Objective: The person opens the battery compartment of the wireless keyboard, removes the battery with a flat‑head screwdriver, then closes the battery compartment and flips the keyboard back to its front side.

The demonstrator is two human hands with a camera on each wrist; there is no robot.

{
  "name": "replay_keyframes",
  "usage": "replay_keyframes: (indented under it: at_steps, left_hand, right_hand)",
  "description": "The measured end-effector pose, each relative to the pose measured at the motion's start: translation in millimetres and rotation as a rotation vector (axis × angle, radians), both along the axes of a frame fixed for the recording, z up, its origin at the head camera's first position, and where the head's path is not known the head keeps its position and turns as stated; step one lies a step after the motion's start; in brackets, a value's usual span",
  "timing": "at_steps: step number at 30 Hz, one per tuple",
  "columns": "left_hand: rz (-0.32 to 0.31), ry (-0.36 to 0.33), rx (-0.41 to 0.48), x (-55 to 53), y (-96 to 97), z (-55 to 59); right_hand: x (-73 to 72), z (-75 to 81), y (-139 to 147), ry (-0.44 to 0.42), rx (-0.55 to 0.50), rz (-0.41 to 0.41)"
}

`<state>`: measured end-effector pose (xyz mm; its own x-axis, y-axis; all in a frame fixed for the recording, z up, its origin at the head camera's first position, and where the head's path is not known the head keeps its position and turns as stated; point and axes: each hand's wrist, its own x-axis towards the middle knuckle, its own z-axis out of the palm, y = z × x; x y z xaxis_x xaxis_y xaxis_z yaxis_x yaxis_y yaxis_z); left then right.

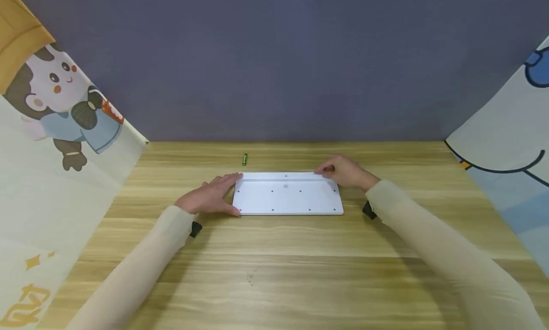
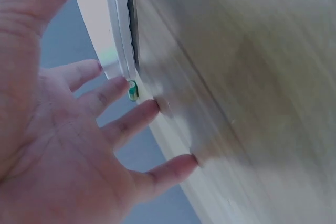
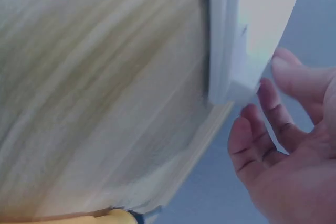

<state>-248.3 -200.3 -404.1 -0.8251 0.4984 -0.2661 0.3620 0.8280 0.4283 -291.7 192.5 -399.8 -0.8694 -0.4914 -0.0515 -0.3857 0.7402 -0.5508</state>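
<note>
A white keyboard (image 1: 286, 196) lies on the table with its underside up, showing several small screws and a raised strip along the far edge. My left hand (image 1: 212, 194) spans its left end, thumb at the near corner and fingers extended toward the far corner. Those fingers look straight and spread in the left wrist view. At the far right edge, my right hand (image 1: 343, 170) has curled fingers, with thumb and forefinger pinching the keyboard's rim. The right wrist view shows the thumb against this edge; the exact contact is partly hidden. A small green battery (image 1: 245, 159) lies beyond the far left corner.
The wood-grain table (image 1: 274, 273) runs back to a dark grey-blue wall panel (image 1: 274, 63). Printed cartoon panels stand on both sides, a figure (image 1: 64, 91) at left and blue and white shapes (image 1: 506, 129) at right.
</note>
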Motion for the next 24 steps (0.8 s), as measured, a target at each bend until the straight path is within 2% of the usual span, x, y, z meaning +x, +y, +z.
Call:
replay_keyframes:
  at_steps: [6,11,17,24]
  left_hand:
    - [-0.012,0.015,0.014,-0.9,-12.2,-1.7]
    - [0.002,0.018,0.039,-2.1,-18.3,-5.3]
    - [-0.014,0.015,0.046,-1.7,-17.5,-8.7]
    - [-0.034,0.012,0.031,-0.5,-15.5,-7.2]
  right_hand:
    - [10.2,3.2,-25,0.031,0.035,0.028]
    - [21.1,2.8,-50,-0.006,0.060,0.083]
    - [27.9,-1.2,-78,0.011,0.183,0.156]
    - [34.2,-1.1,-108,-0.008,0.276,0.176]
